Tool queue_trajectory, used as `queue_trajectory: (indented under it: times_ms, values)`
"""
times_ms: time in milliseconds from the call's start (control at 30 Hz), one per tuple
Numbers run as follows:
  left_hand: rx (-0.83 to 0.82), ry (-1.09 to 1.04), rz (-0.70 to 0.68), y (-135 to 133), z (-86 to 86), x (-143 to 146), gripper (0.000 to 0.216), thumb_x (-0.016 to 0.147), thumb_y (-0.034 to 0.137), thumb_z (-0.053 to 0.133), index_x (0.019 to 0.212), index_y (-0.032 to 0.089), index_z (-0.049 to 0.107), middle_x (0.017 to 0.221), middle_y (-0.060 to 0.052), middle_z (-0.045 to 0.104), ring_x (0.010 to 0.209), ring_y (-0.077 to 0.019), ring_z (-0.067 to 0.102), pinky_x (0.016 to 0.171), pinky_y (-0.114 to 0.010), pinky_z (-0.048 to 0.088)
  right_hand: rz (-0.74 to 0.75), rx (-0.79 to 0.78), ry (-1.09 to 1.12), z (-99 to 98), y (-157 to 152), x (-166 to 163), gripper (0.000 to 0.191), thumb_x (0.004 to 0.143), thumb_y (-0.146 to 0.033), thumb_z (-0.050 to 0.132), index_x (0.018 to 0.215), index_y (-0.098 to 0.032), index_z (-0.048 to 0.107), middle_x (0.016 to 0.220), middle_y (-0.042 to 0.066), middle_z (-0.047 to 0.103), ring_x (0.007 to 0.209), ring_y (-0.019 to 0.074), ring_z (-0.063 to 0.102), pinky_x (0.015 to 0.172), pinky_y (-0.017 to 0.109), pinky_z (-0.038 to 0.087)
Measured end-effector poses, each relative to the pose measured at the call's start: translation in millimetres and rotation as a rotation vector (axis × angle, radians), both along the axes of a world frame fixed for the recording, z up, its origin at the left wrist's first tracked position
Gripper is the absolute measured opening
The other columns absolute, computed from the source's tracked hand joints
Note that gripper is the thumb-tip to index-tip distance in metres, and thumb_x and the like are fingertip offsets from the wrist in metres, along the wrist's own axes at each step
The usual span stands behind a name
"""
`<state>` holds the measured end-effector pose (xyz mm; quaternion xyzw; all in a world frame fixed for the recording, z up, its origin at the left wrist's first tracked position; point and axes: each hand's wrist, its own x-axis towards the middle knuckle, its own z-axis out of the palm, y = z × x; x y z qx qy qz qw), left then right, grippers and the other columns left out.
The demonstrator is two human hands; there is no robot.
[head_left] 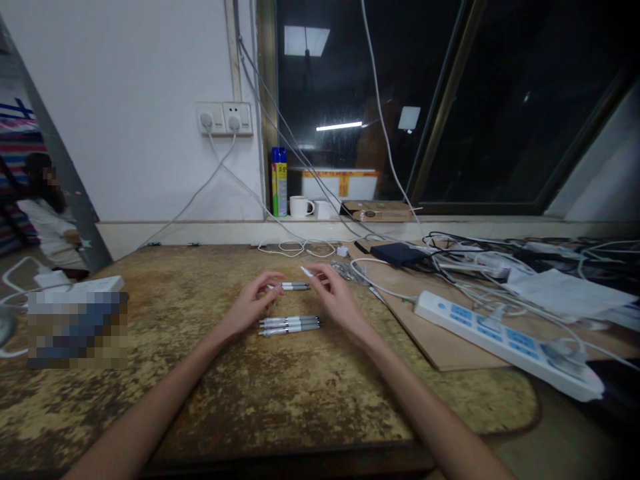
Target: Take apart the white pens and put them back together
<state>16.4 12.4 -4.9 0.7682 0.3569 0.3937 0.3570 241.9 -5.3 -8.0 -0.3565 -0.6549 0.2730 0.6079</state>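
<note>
My left hand (254, 301) is over the table with its fingers curled and a gap between thumb and forefinger. Beside its fingertips lie pens with white and grey barrels (296, 286), partly hidden by the hand. Across from it, my right hand (334, 293) pinches a small, slim white piece (306, 271); most of it is covered by the fingers, so its kind is unclear. Nearer to me, several white and grey pens (290, 325) lie side by side between my forearms.
A white power strip (505, 340) with plugs rests on the right, by a brown board (425, 333) and tangled cables. Behind my right hand is a clear plastic bag (347, 270). A spray can (280, 181) and mug (301, 207) stand on the sill. A person (47, 213) is at far left.
</note>
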Motion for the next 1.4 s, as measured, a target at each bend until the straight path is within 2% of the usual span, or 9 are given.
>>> queue_trajectory:
  times_ms: [100,200,333,433,567,667,1033,1167,1400]
  values:
    - [0.002,-0.008,-0.048,-5,3.0,3,0.042,0.094,0.043,0.06,0.129,0.021,0.056,0.109,-0.008,0.068,0.095,-0.0216,0.064,0.071,-0.028,0.048,0.018,0.037,-0.171,-3.3,-6,-5,0.018,0.091,-0.03,0.062,0.107,-0.027,0.07,0.1,0.005,0.069,0.091,0.0226,0.06,0.081,0.034,0.044]
    - [0.041,-0.013,-0.096,-11,3.6,8,0.036,0.093,0.043,0.062,0.121,0.021,0.06,0.114,-0.008,0.067,0.103,-0.0228,0.063,0.078,-0.029,0.049,0.079,0.054,-0.245,-3.8,-9,-7,0.017,0.093,-0.031,0.062,0.107,-0.027,0.069,0.095,0.004,0.07,0.089,0.0226,0.062,0.081,0.035,0.045]
    - [0.017,-0.048,-0.09,-12,1.7,11,0.033,0.095,0.047,0.057,0.111,0.019,0.062,0.1,-0.006,0.068,0.085,-0.0187,0.063,0.069,-0.027,0.048,0.124,0.083,-0.285,-1.8,-13,-9,0.013,0.092,-0.033,0.063,0.102,-0.026,0.069,0.095,0.004,0.071,0.086,0.0216,0.063,0.08,0.034,0.045]
    - [0.013,-0.094,-0.063,-4,-0.2,7,0.035,0.094,0.049,0.057,0.108,0.018,0.063,0.094,-0.006,0.069,0.079,-0.0172,0.062,0.068,-0.027,0.048,0.045,0.061,-0.289,-1.9,-13,-8,0.012,0.093,-0.033,0.062,0.099,-0.026,0.07,0.092,0.003,0.071,0.084,0.021,0.062,0.075,0.032,0.044]
    - [0.015,-0.152,0.062,14,-4.0,-5,0.036,0.092,0.051,0.059,0.104,0.017,0.063,0.091,-0.006,0.072,0.075,-0.017,0.062,0.066,-0.027,0.048,-0.096,-0.03,-0.204,-5.9,-4,0,0.015,0.093,-0.035,0.06,0.093,-0.025,0.071,0.085,0.003,0.071,0.074,0.0197,0.06,0.071,0.032,0.043]
    - [-0.017,-0.19,0.128,24,-6.6,-14,0.041,0.089,0.055,0.061,0.103,0.017,0.063,0.09,-0.007,0.073,0.072,-0.0169,0.062,0.064,-0.027,0.048,-0.088,-0.067,-0.101,-10.0,6,8,0.017,0.089,-0.038,0.063,0.091,-0.023,0.071,0.083,0.003,0.07,0.073,0.0199,0.061,0.071,0.032,0.044]
    - [-0.004,0.072,-0.059,26,1.2,-39,0.034,0.086,0.048,0.066,0.101,0.017,0.07,0.098,-0.007,0.073,0.084,-0.0183,0.064,0.072,-0.028,0.048,0.021,-0.157,-0.198,-38.4,28,20,0.018,0.084,-0.032,0.066,0.091,-0.02,0.077,0.085,0.005,0.074,0.075,0.0202,0.063,0.072,0.033,0.046]
    - [-0.033,0.116,-0.127,28,-4.7,-44,0.032,0.084,0.044,0.069,0.1,0.016,0.072,0.1,-0.008,0.075,0.091,-0.0211,0.066,0.081,-0.032,0.05,0.042,-0.195,-0.266,-43.9,29,22,0.018,0.083,-0.029,0.065,0.092,-0.02,0.077,0.085,0.006,0.075,0.075,0.0204,0.063,0.072,0.033,0.047]
    - [-0.074,0.318,-0.187,36,-15.7,-53,0.041,0.081,0.047,0.073,0.103,0.013,0.077,0.099,-0.009,0.076,0.087,-0.0218,0.066,0.078,-0.03,0.049,0.107,-0.275,-0.469,-43.3,23,24,0.025,0.082,-0.032,0.064,0.094,-0.014,0.077,0.085,0.007,0.075,0.075,0.0191,0.064,0.069,0.029,0.048]
